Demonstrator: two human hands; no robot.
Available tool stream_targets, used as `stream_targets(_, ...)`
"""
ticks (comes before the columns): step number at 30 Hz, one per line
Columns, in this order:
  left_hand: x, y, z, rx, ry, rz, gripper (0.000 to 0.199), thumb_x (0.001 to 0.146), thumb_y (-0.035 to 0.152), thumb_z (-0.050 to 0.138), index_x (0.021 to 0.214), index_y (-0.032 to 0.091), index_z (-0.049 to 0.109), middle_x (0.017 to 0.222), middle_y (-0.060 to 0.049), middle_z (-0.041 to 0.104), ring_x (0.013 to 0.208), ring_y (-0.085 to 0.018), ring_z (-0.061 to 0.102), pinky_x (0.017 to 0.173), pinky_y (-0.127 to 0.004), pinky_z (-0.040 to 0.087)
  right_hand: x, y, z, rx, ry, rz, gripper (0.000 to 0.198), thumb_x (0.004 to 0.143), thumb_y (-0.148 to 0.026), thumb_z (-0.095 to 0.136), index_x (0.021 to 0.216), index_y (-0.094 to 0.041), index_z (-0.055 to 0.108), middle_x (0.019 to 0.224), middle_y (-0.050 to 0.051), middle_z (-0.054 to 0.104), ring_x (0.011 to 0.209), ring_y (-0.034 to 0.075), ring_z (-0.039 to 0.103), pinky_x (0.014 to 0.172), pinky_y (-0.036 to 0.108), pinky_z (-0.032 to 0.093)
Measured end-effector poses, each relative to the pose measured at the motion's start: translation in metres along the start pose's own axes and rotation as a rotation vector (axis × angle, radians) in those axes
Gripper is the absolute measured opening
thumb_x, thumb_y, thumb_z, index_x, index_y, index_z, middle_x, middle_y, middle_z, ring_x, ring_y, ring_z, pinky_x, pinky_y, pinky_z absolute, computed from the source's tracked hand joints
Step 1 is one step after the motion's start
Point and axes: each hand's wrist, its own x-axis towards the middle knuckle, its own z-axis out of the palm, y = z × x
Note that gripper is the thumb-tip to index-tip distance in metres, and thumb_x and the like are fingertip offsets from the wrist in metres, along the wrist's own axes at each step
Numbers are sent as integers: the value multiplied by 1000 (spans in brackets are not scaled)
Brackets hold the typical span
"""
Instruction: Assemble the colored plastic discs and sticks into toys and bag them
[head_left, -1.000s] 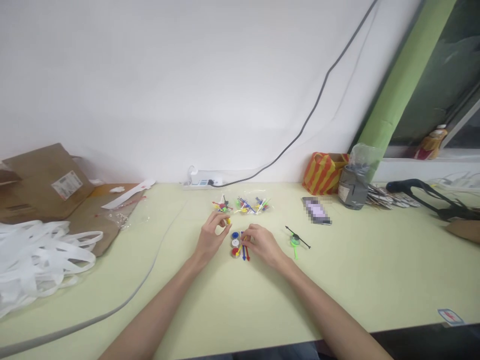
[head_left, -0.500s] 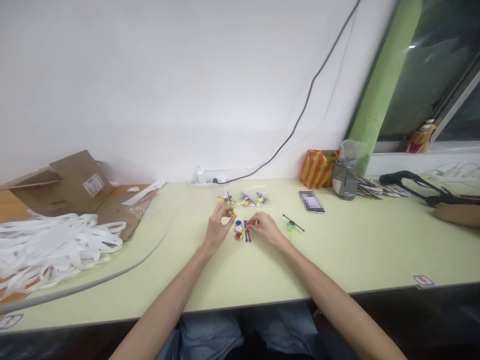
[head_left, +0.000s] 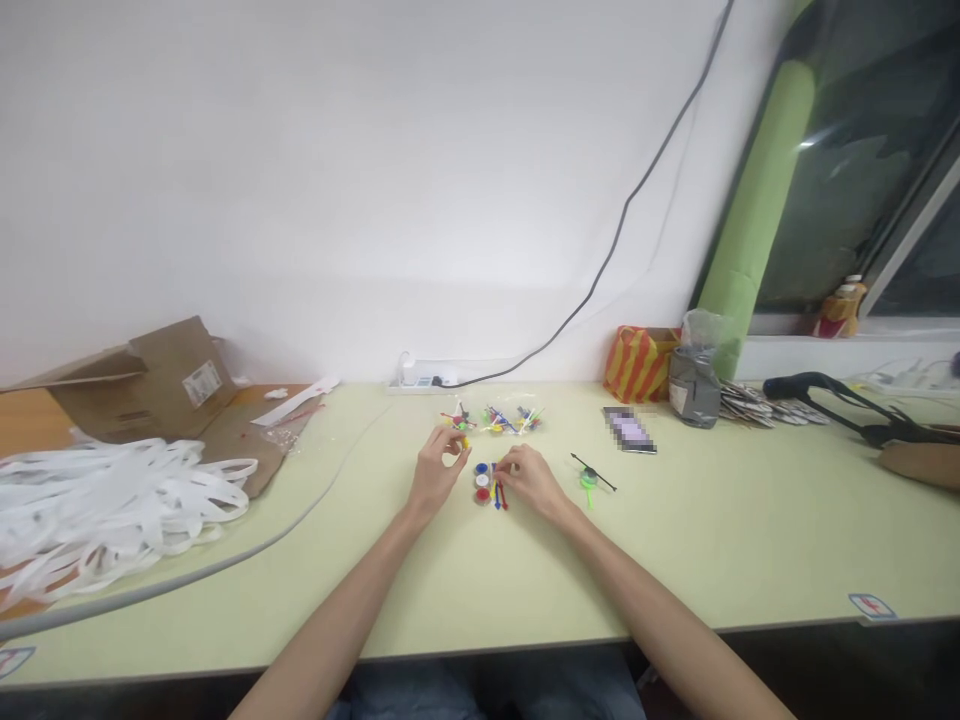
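Observation:
My left hand (head_left: 437, 468) is closed in a pinch on a small yellow plastic disc (head_left: 465, 442), held just above the table. Below and right of it, a blue disc (head_left: 481, 468), a white disc (head_left: 482, 481) and a red disc (head_left: 482, 495) lie in a column. Beside them are plastic arrows, among them a blue arrow (head_left: 496, 498) and a red arrow (head_left: 503, 496). My right hand (head_left: 531, 482) has its thumb and finger closed at the upper ends of these arrows, which the fingertips partly hide.
Behind my hands lie clear bags of coloured plastic parts (head_left: 511, 418). To the right are a green and black spinner (head_left: 589, 478) and a phone (head_left: 628, 429). White straps (head_left: 127, 510) and a cardboard box (head_left: 150, 375) stand left; a grey cable (head_left: 247, 548) crosses the table.
The view has tilted up slightly, so the table sits lower. A yellow arrow that slanted by the red disc now lies alongside the other arrows. My left hand still pinches the yellow disc.

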Motion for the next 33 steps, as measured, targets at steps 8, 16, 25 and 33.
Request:
stream_targets(8,0,2,1,-32,1,-13,13,87,26,62,99,22,63,92,-2,59,78,-13,63,73,-30,60,0,0,3,3,-22,14,9,85,-20,68,85,-19,76,87,5,70,89,19,58,81,28,40)
stream_targets(16,1,-1,3,-37,-16,-11,12,87,27,63,98,22,62,92,-2,58,77,-12,62,73,-30,60,0,1,2,-9,-34,14,11,86,-22,67,85,-19,77,86,5,70,89,19,59,83,28,40)
stream_targets(25,0,2,6,-76,-23,-26,13,87,30,64,97,21,62,93,-2,59,76,-12,64,74,-31,62,0,0,2,-38,-43,4,10,86,-20,66,87,-20,77,86,5,69,89,19,58,82,27,40)
stream_targets(33,0,9,4,-85,-21,-36,13,87,29,64,96,21,61,92,-2,59,76,-12,64,73,-30,62,-3,-3,-2,41,6,0,11,87,-22,65,85,-19,75,85,5,70,86,19,58,80,29,41)
